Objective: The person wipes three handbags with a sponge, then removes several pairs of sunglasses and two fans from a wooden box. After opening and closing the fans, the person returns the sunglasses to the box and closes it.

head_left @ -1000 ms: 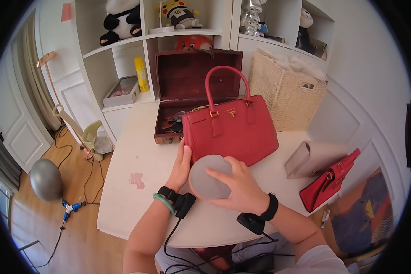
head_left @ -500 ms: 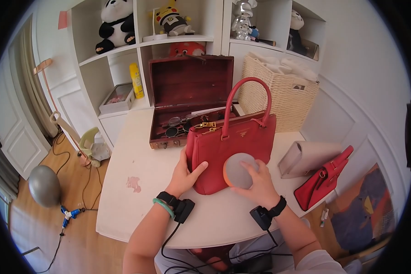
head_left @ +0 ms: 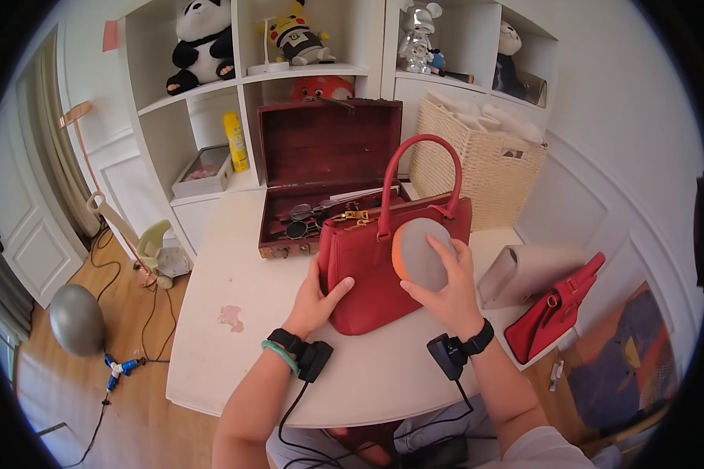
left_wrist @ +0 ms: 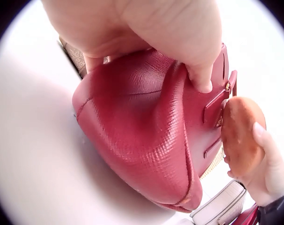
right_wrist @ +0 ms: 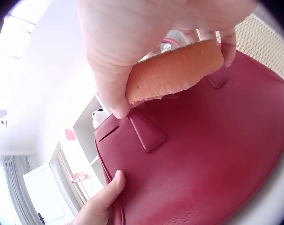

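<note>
A red handbag (head_left: 368,273) stands on the white table with its handles up. My left hand (head_left: 314,301) grips the bag's left end, the thumb on its front; in the left wrist view that thumb presses beside a fold in the red leather (left_wrist: 146,126). My right hand (head_left: 451,289) holds an oval sponge (head_left: 426,254), grey on one side and orange on the other, by its edges. The orange side (right_wrist: 174,72) faces the upper front of the bag; whether it touches the leather I cannot tell.
Behind the bag lies an open dark red case (head_left: 328,144) with glasses inside. A wicker basket (head_left: 477,168) is at the back right. A pale bag (head_left: 528,273) and a smaller red bag (head_left: 555,313) stand at the right edge.
The handbag has turned and tilted, then stayed nearly still. The right hand has moved right with the sponge, then up along the bag's front. The left hand has kept its place at the bag's end.
</note>
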`<state>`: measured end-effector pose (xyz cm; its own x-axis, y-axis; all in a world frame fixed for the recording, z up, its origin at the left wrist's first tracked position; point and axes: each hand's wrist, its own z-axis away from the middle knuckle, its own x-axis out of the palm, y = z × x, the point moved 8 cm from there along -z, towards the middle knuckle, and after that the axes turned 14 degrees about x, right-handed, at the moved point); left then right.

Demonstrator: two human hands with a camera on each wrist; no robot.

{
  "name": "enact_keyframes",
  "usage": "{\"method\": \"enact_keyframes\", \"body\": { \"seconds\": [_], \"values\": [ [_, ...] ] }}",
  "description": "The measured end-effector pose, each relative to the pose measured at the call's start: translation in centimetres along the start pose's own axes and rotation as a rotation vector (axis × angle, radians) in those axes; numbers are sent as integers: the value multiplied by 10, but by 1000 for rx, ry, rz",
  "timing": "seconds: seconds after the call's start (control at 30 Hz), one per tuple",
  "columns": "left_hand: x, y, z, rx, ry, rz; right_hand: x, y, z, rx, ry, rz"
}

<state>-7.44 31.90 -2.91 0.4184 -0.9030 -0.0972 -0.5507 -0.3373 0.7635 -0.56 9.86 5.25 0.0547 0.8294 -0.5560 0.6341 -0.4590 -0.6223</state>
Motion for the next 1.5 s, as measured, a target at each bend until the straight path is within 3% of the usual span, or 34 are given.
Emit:
{"method": "enact_keyframes", "body": {
  "seconds": [0.33, 0.47, 0.53, 0.57, 0.73, 0.83, 0.9, 0.93, 1.0, 1.07, 1.13, 1.33, 1.47, 1.5],
  "values": [
    [-25, -5, -5, -82, 81, 168, -14, 88, -18, 226, 113, 41],
    [-23, -2, -4, -80, 91, 127, 17, 54, 15, 151, -146, 64],
    [-19, -3, -3, -88, 84, 118, 42, -2, 53, -108, -263, 117],
    [-20, -3, -3, -72, 88, 105, 51, -15, 61, -129, -340, 86],
    [-26, -1, -4, -32, 58, 28, 67, -44, 79, -235, -458, 29],
    [-28, 4, -5, -138, -29, 80, 56, -8, 66, -137, -372, 58],
    [-38, 7, -5, -160, -54, 54, 38, 35, 53, 39, -202, 196],
    [-44, 5, -3, -187, -74, 27, 31, 46, 51, 43, -193, 196],
    [-59, 3, -1, -183, -84, 8, 9, 76, 44, 229, -62, 175],
    [-64, 3, 2, -231, -126, -11, 8, 88, 41, 274, -63, 108],
    [-63, 5, 2, -247, -129, 7, 11, 98, 38, 384, -84, -230],
    [-66, 6, 11, -297, -58, -14, -18, 80, 12, 220, 96, -436],
    [-66, 5, 24, -314, -2, 7, 2, 108, -11, 360, -8, -479],
    [-67, 7, 27, -296, -31, -22, 17, 125, -14, 479, -129, -579]
  ]
}}
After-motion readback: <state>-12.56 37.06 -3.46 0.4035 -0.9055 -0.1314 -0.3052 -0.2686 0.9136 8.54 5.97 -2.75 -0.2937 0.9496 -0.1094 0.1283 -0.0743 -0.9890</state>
